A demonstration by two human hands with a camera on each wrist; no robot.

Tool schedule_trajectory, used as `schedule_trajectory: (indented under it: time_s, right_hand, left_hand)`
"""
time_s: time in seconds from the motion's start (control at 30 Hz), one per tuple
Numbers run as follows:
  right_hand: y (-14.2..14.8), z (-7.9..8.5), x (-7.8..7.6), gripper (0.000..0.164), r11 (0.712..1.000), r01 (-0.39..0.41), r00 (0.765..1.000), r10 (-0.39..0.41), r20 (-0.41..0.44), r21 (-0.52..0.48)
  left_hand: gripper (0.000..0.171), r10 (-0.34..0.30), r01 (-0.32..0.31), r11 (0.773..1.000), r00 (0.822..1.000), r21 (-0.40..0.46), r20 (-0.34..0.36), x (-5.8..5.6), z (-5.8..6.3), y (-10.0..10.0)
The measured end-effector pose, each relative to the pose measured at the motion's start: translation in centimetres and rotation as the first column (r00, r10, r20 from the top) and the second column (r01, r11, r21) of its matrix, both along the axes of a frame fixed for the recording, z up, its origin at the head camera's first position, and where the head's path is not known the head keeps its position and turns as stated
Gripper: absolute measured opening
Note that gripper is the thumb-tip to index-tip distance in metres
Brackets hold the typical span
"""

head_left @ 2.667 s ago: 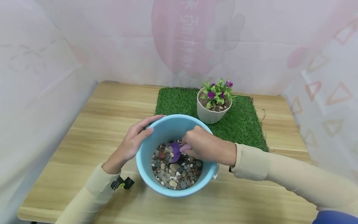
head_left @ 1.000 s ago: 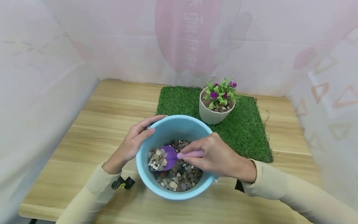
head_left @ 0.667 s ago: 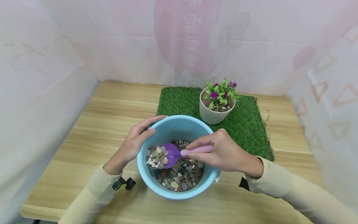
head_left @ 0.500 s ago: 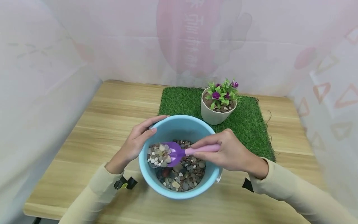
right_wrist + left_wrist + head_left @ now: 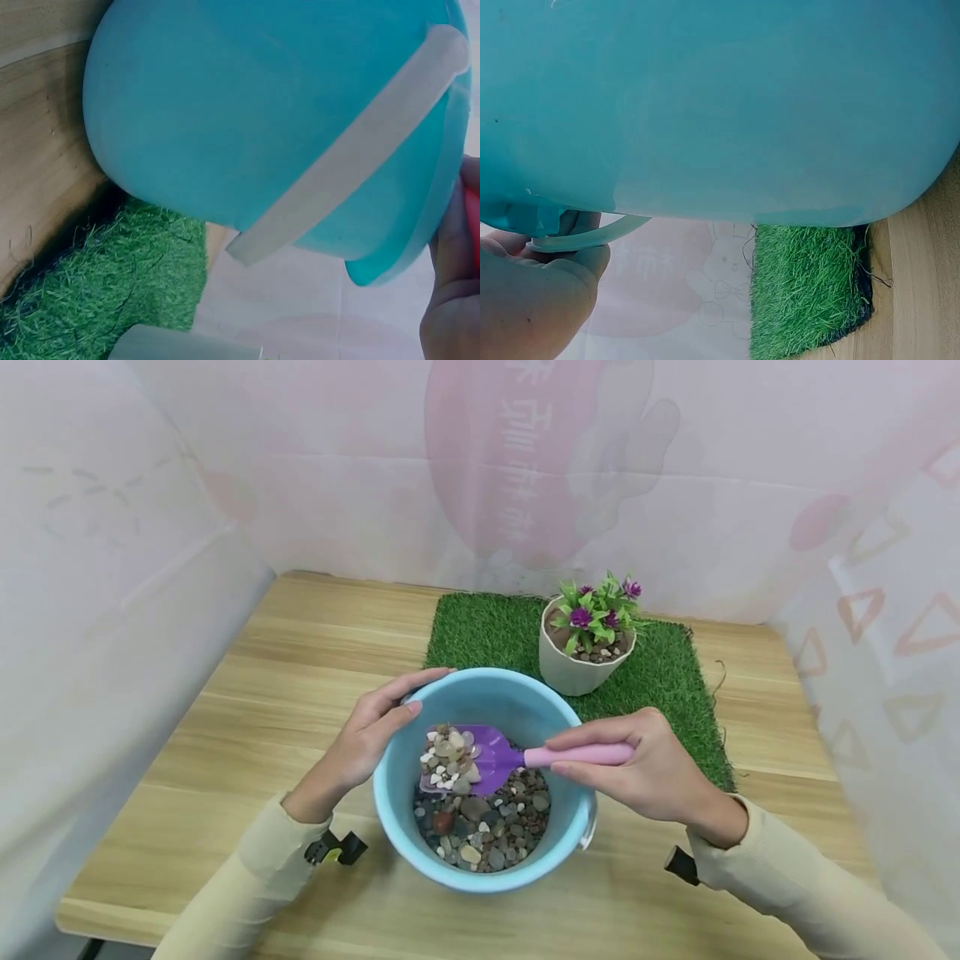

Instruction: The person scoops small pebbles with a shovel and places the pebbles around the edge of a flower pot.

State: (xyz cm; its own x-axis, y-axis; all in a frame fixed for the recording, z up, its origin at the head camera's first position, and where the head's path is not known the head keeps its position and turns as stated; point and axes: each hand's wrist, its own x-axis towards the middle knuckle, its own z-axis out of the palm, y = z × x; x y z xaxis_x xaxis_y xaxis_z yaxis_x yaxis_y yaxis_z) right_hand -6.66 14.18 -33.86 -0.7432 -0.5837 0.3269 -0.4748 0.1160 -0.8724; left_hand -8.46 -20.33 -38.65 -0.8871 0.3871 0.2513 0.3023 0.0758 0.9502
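Note:
A light blue bucket (image 5: 392, 821) with pebbles (image 5: 487, 835) in the bottom stands on the table. My left hand (image 5: 367, 739) grips its rim at the left, thumb over the edge and fingers outside, near the white handle (image 5: 592, 237) in the left wrist view. In my right hand (image 5: 645, 764) is the pink handle of a purple scoop (image 5: 495, 760), pinched between thumb and fingers. The scoop is level inside the bucket's mouth, its blade heaped with small stones (image 5: 448, 760). In the right wrist view, only part of my right hand (image 5: 454, 292) shows, beside the bucket rim.
Behind the bucket lies a green artificial grass mat (image 5: 660, 693). On it stands a white pot (image 5: 573, 672) holding a plant with purple flowers (image 5: 592, 614) and some pebbles. Printed cloth walls enclose the wooden table (image 5: 247, 727) at the back and sides.
My right hand has brought the scoop up from among the pebbles, loaded with stones, and then moved it rightward and higher within the bucket. My left hand has stayed on the rim.

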Motion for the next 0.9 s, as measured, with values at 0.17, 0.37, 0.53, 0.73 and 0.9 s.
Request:
schedule_trajectory:
  time_s: [0.17, 0.37, 0.53, 0.73, 0.9]
  right_hand:
    - [0.9, 0.0, 0.4, 0.027, 0.999, 0.033, 0.999, -0.033, 0.03, -0.02]
    - [1.8, 0.0, 0.6, 0.027, 0.996, 0.082, 0.996, -0.082, 0.034, -0.025]
    - [2.4, 0.0, 0.6, 0.03, 0.992, 0.05, 0.998, -0.045, 0.043, -0.115]
    - [3.2, 0.4, 0.6, 0.03, 0.98, 0.011, 1.0, -0.007, 0.022, -0.2]
    - [4.0, 0.7, 0.8, 0.032, 0.986, 0.072, 0.997, -0.073, 0.0, -0.152]
  left_hand:
    - [0.046, -0.004, 0.004, 1.0, 1.0, -0.005, 0.009, 0.0, -0.1, 0.0]
    - [0.046, -0.011, 0.011, 1.0, 0.999, 0.005, 0.033, 0.0, -0.1, 0.0]
    - [0.046, -0.01, 0.01, 1.0, 1.0, 0.007, 0.025, 0.0, -0.1, 0.0]
    - [0.046, -0.01, 0.01, 1.0, 1.0, 0.007, 0.021, 0.0, -0.2, 0.0]
    - [0.046, -0.012, 0.012, 1.0, 1.0, 0.009, 0.01, -0.1, -0.3, -0.1]
